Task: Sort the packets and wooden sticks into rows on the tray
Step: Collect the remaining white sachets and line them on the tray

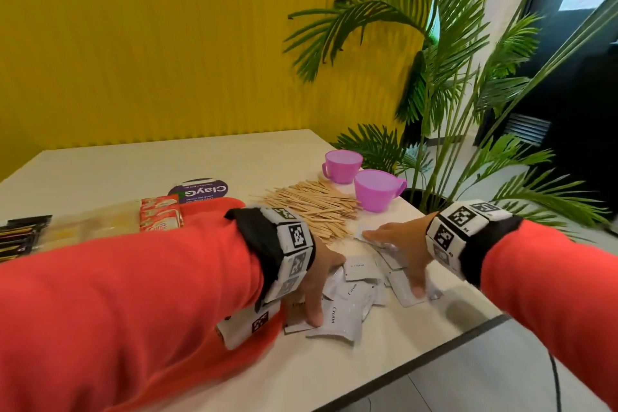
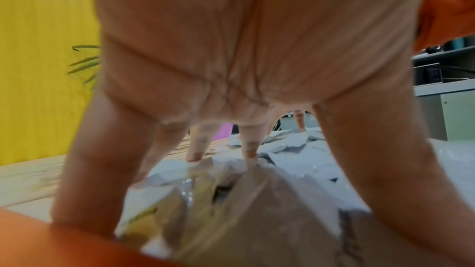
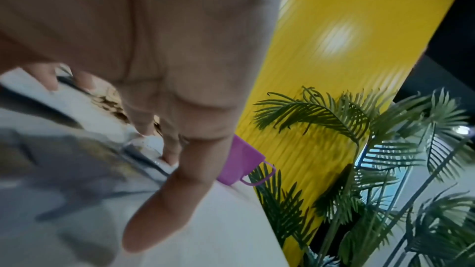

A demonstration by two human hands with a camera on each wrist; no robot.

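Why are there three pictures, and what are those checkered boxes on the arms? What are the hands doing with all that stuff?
No robot here: a person in red sleeves wears three cameras. The big picture is from one on their head. The other two are from the wrists, so you see palms and fingers very close and blurry. The checkered bands hold those wrist cameras.

The left hand and right hand are spread flat, fingertips pressing on a messy heap of white cream packets. Neither hand holds anything. Behind lie a pile of wooden sticks, two purple cups, orange packets and dark packets, all on the pale table.
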